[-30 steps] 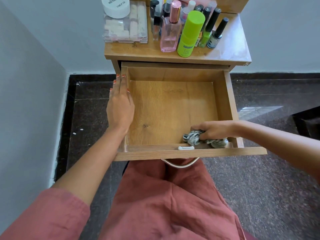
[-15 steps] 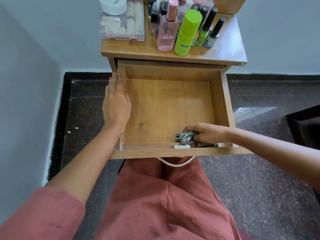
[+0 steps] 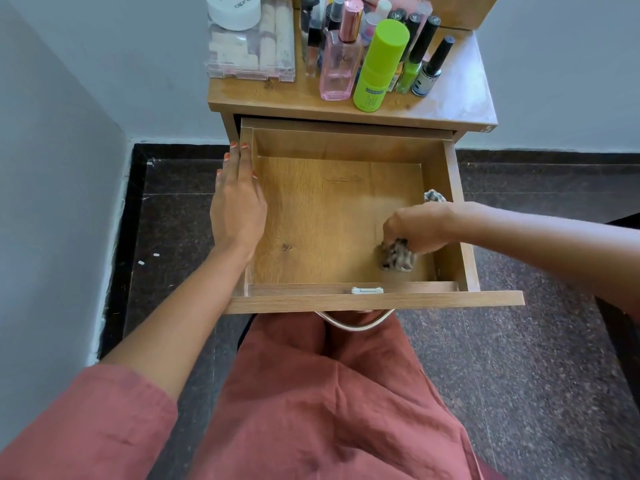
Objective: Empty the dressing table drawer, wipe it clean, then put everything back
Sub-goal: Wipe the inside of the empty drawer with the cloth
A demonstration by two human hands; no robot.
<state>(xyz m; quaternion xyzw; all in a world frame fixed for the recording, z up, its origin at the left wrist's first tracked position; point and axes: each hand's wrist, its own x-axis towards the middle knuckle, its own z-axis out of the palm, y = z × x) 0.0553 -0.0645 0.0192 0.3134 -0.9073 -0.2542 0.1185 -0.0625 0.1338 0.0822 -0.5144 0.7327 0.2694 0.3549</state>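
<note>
The wooden drawer [image 3: 332, 143] is pulled out over my lap, its bottom bare except for the cloth. My right hand [image 3: 420, 226] is closed on a crumpled grey patterned cloth [image 3: 398, 256], pressing it against the drawer floor near the right wall; a bit of cloth also shows behind the wrist. My left hand [image 3: 239, 206] lies flat along the drawer's left wall, fingers pointing away from me.
On the dressing table top [image 3: 460, 98] stand a green bottle [image 3: 379, 65], a pink perfume bottle [image 3: 341, 57], several nail polish bottles [image 3: 431, 65], a clear compartment box [image 3: 252, 53] and a white jar [image 3: 233, 8]. A wall runs along the left; dark stone floor surrounds the table.
My right hand has carried the cloth from the front edge of the drawer back and to the right, along the right wall. My left hand stays on the left wall.
</note>
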